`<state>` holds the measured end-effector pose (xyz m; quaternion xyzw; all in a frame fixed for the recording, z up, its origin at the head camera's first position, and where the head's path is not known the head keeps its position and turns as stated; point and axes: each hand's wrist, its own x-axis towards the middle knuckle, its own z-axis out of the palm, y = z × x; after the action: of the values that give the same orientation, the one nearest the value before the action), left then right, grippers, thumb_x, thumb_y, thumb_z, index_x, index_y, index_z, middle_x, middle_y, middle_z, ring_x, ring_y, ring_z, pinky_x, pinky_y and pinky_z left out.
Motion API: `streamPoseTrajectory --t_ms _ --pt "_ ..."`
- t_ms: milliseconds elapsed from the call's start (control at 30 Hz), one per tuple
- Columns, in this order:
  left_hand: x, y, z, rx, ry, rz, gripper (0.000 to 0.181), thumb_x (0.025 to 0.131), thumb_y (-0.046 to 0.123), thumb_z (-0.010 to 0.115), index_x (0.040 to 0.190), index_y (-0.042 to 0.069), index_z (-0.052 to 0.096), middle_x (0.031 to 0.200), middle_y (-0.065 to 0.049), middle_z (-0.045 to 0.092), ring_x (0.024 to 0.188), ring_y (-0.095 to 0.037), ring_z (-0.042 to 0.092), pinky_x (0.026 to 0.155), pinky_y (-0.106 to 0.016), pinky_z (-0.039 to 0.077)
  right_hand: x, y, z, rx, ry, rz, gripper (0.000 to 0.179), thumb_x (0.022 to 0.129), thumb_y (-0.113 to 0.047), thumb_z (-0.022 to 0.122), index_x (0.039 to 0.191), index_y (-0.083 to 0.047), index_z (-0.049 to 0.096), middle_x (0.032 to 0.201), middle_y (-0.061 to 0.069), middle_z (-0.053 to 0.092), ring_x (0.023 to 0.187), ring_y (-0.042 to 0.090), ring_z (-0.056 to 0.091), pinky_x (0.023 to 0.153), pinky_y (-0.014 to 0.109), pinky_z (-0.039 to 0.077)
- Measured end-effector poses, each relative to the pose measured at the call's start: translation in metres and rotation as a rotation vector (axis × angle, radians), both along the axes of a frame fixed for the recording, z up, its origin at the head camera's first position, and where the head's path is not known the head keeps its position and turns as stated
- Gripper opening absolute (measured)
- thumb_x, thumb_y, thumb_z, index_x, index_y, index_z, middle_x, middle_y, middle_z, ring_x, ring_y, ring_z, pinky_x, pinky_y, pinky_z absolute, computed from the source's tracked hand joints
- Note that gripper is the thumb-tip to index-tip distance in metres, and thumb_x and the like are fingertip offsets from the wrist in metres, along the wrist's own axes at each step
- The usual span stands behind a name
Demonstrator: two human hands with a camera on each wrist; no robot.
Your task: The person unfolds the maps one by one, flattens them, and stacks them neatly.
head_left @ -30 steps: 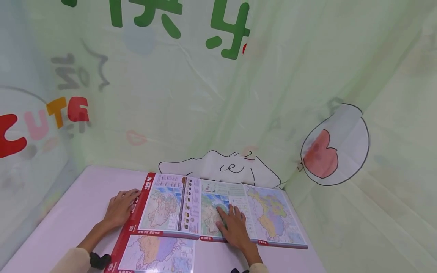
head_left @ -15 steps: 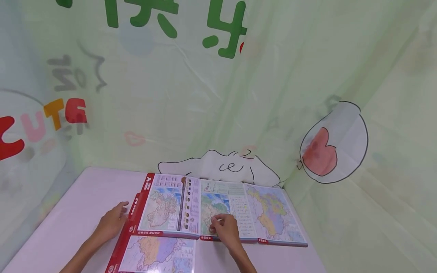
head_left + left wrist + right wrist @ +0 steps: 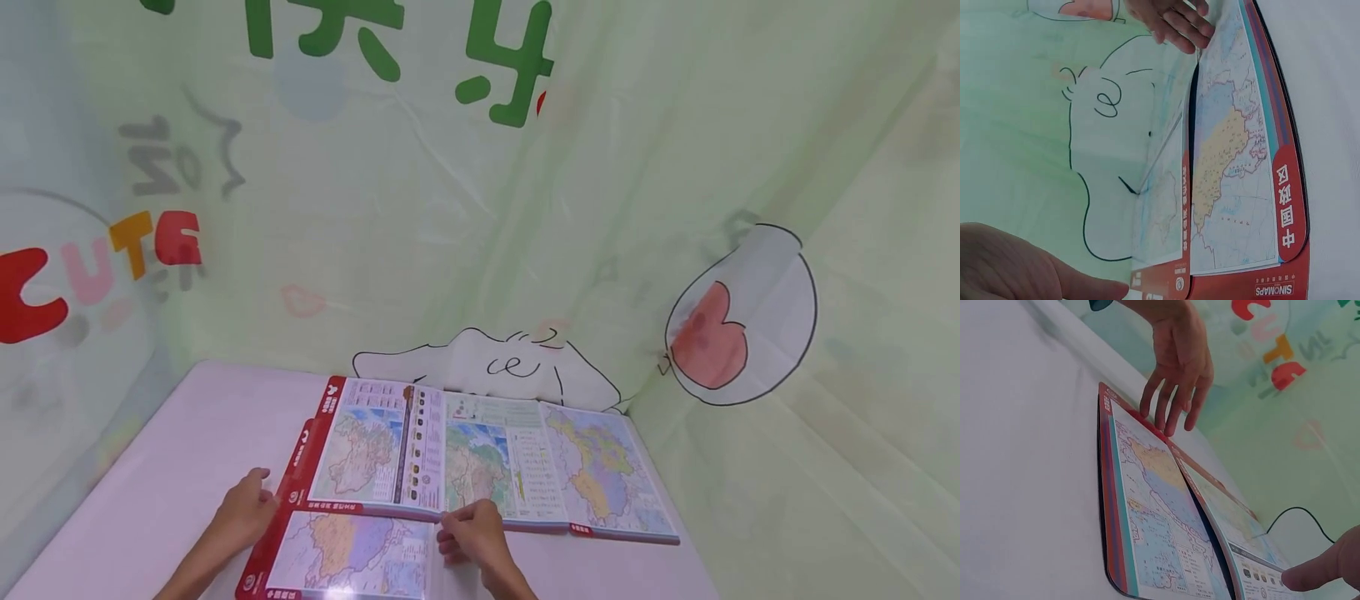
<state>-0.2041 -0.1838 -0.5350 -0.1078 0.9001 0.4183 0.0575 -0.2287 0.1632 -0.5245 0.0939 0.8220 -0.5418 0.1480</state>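
A lower map sheet (image 3: 345,550) with a red left border lies on the table. An upper map (image 3: 360,458), unfolded into several panels, lies partly over it. My left hand (image 3: 243,512) hovers beside the red border; in the right wrist view the left hand (image 3: 1182,369) has fingers extended down towards that border. At the lower map's right edge is my right hand (image 3: 476,533), thumb and fingers apart around the edge area. Seen from the left wrist, the right hand (image 3: 1175,25) shows loosely extended fingers near the map's far end.
The maps rest on a pale table (image 3: 202,433). Behind and to the right hangs a light green curtain (image 3: 412,208) with printed letters and drawings. A white cartoon figure (image 3: 495,367) on it stands behind the upper map.
My right hand has lifted from the upper map's middle panel and come down left to the lower map's right edge. My left hand has left the red border and drawn back towards me.
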Motion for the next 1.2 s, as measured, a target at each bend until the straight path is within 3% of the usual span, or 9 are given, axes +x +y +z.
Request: streamPoseTrajectory --t_ms 200,400,533,700,800,1000,1200 --pt "-0.002 -0.002 -0.002 0.011 -0.056 0.040 0.061 0.102 0.011 0.061 0.147 -0.022 0.037 0.125 -0.039 0.062 0.118 -0.055 0.066 0.096 -0.064 0.060 0.013 -0.009 0.018 -0.022 -0.062 0.007 0.026 0.101 -0.012 0.071 0.108 0.013 0.069 0.093 0.018 0.081 0.077 0.017 0.079 0.068 0.032 0.065" --pt "-0.002 -0.005 -0.003 0.006 -0.088 0.087 0.052 0.098 0.010 0.068 0.132 -0.023 0.048 0.117 -0.038 0.064 0.104 -0.045 0.070 0.094 -0.062 0.062 0.029 -0.011 0.044 -0.116 -0.127 0.036 0.022 0.102 -0.016 0.068 0.105 0.006 0.068 0.103 0.015 0.080 0.090 0.018 0.073 0.076 0.032 0.056" --pt "-0.003 -0.007 -0.002 0.023 -0.088 0.089 0.042 0.095 0.007 0.069 0.121 -0.022 0.054 0.107 -0.034 0.066 0.094 -0.037 0.070 0.087 -0.057 0.063 0.021 -0.007 0.033 -0.181 -0.198 0.022 0.015 0.102 -0.016 0.070 0.103 -0.001 0.070 0.100 0.008 0.078 0.091 0.018 0.072 0.078 0.033 0.055" --pt "0.000 -0.005 -0.002 0.044 -0.077 0.091 0.034 0.094 0.005 0.071 0.115 -0.019 0.059 0.101 -0.026 0.070 0.087 -0.029 0.070 0.082 -0.051 0.063 0.009 -0.005 0.014 -0.154 -0.248 -0.034 0.009 0.100 -0.015 0.074 0.097 -0.007 0.071 0.089 0.000 0.075 0.081 0.014 0.066 0.072 0.029 0.053" --pt "0.001 -0.004 -0.001 0.057 -0.065 0.091 0.032 0.093 0.004 0.072 0.113 -0.018 0.060 0.098 -0.024 0.070 0.086 -0.027 0.069 0.080 -0.047 0.062 0.010 -0.005 0.010 -0.118 -0.213 -0.026 0.016 0.097 -0.016 0.074 0.099 -0.002 0.066 0.091 0.002 0.072 0.084 0.017 0.062 0.072 0.029 0.052" --pt "0.002 -0.002 -0.003 0.081 -0.057 0.090 0.032 0.093 0.004 0.073 0.114 -0.017 0.061 0.097 -0.021 0.070 0.083 -0.024 0.069 0.077 -0.042 0.063 0.013 -0.008 0.006 0.018 -0.039 0.002 0.016 0.093 -0.008 0.075 0.097 0.006 0.068 0.094 0.010 0.073 0.082 0.017 0.069 0.068 0.035 0.063" --pt "0.000 0.000 -0.004 0.075 -0.065 0.109 0.036 0.093 0.006 0.076 0.116 -0.018 0.061 0.098 -0.022 0.071 0.082 -0.023 0.069 0.078 -0.045 0.065 0.011 -0.011 0.008 -0.020 0.001 0.021 0.008 0.091 0.001 0.074 0.091 0.003 0.066 0.077 0.014 0.078 0.065 0.022 0.079 0.057 0.033 0.064"
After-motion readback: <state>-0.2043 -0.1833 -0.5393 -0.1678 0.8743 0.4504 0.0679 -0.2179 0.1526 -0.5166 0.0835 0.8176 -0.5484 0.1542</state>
